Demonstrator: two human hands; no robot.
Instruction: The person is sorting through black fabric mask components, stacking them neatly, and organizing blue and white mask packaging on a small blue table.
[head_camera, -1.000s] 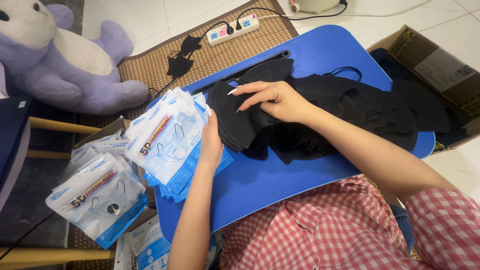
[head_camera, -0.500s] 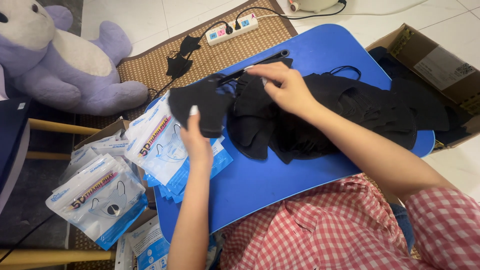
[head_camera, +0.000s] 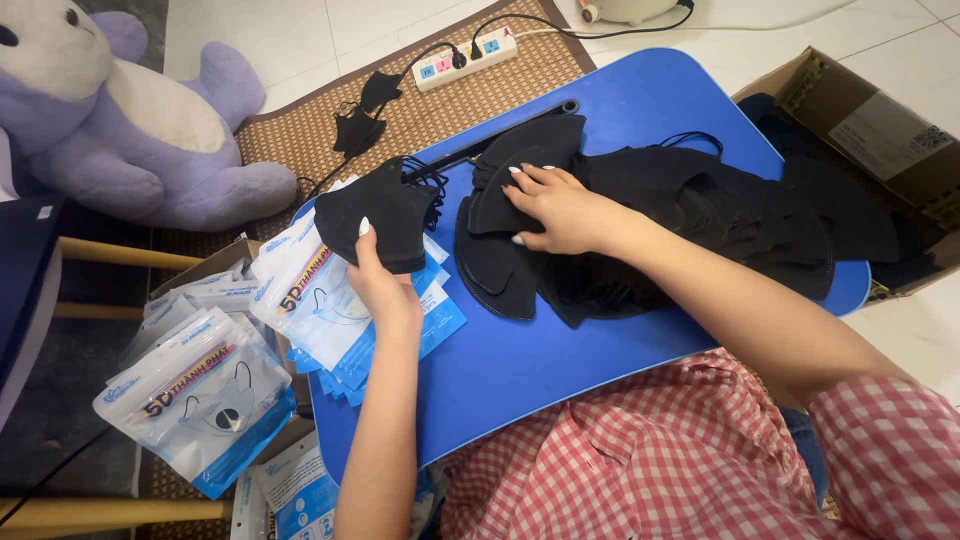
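Black face mask, one single piece, is pinched in the left hand and held up over the left edge of the blue counter, just above a fanned stack of clear and blue packets. The left hand's fingers are curled closed on the mask's lower edge, thumb in front, and the mask's ear loops dangle toward the pile.

The right hand lies flat, fingers spread and pressing down on the heap of black masks that covers the far half of the counter, from its middle to the right edge. It grips nothing; it only steadies the top pieces.

By my reading, the step in hand is separating one mask from the heap, with the packets beside it ready. The next move seems to call for a free hand to take a packet and hold its mouth open, so the right hand would have to leave the heap.

More masks fill a cardboard box past the right edge. Filled packets lie on the floor off the left corner.
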